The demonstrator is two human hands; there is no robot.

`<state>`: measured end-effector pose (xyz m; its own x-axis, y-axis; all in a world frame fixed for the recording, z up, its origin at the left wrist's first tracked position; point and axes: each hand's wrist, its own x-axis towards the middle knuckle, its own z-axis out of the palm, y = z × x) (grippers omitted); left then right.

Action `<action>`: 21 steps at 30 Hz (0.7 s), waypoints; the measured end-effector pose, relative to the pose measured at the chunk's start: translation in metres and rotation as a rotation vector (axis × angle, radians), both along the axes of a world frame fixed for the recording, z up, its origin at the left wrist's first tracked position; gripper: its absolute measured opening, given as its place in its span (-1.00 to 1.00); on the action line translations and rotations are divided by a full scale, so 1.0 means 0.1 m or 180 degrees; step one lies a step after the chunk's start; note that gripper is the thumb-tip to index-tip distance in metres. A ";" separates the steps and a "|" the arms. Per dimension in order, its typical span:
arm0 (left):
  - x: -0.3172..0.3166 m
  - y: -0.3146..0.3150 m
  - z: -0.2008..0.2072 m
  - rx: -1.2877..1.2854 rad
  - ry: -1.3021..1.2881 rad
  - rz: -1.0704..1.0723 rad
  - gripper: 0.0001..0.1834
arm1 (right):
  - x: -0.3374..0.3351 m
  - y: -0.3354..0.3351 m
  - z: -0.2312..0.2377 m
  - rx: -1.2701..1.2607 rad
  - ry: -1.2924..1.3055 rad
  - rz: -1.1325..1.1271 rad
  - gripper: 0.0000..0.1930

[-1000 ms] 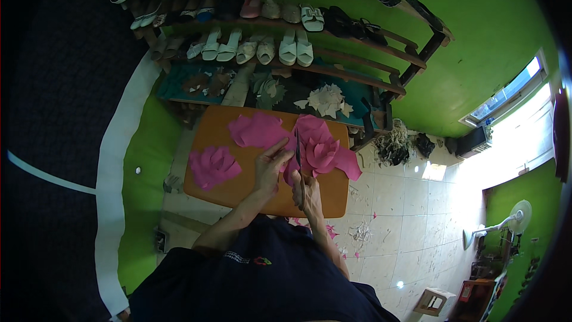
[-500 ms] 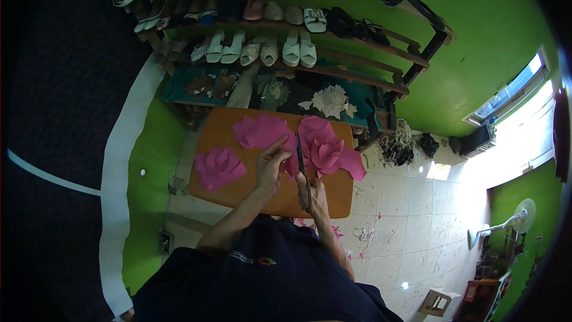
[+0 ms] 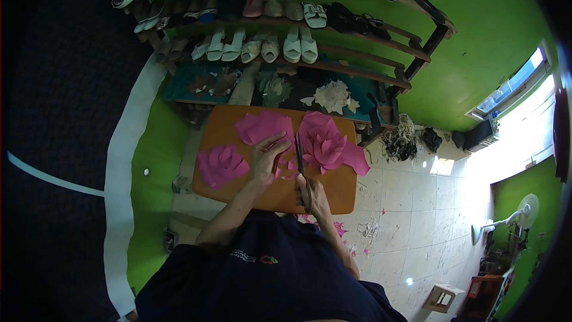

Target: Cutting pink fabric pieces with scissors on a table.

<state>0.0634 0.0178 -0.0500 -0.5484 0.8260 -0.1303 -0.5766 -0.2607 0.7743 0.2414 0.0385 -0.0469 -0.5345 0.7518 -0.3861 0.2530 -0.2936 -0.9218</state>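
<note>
A green wall (image 3: 465, 59) backs a workroom where a wooden rack (image 3: 369, 73) carries rows of shoes, among them two white pairs (image 3: 300, 45) side by side. Below the rack, pale cut pieces (image 3: 333, 96) lie heaped on a low shelf. A person in a dark shirt (image 3: 256, 286) works at an orange-brown table (image 3: 342, 194) just in front, while a white fan (image 3: 527, 211) stands well off to the right. Pink sheets lie in three groups on the tabletop: a layered heap (image 3: 326, 146) on the right, its edge jutting past the table, a pile (image 3: 262, 126) toward the rack, and a ruffled cluster (image 3: 221, 167) on the left. The right hand (image 3: 313, 195) wraps its fingers around the handles of dark scissors (image 3: 300, 155), the blades pointing toward the rack and close together. The left hand (image 3: 264, 158) hovers just beside them, fingers bent and narrowly spaced; whether they grip pink material cannot be told. Small pink bits (image 3: 289, 173) lie between the hands.
</note>
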 end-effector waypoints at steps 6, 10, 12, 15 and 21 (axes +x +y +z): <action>0.14 -0.04 0.12 0.0035 0.0229 -0.0058 -0.57 | -0.06 0.02 0.01 0.0258 -0.0101 0.0158 -0.33; 0.14 -0.04 0.03 0.0018 0.0344 -0.0045 -0.57 | -0.06 0.01 -0.01 0.0378 -0.0236 0.0038 -0.32; 0.13 -0.05 0.01 -0.0023 0.0409 -0.0114 -0.55 | -0.06 0.00 0.01 0.0400 -0.0258 0.0019 -0.31; 0.14 -0.03 0.05 0.0171 0.0122 -0.0136 -0.53 | -0.05 0.00 -0.06 0.0197 -0.0249 -0.0048 -0.29; 0.07 -0.04 0.13 -0.0025 0.0146 -0.0154 -0.50 | -0.05 -0.03 0.07 0.0225 -0.0373 -0.0089 -0.29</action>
<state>0.0707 0.0136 -0.0372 -0.5134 0.8508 -0.1124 -0.5522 -0.2273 0.8021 0.2361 0.0359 -0.0400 -0.4673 0.7934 -0.3901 0.3526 -0.2374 -0.9052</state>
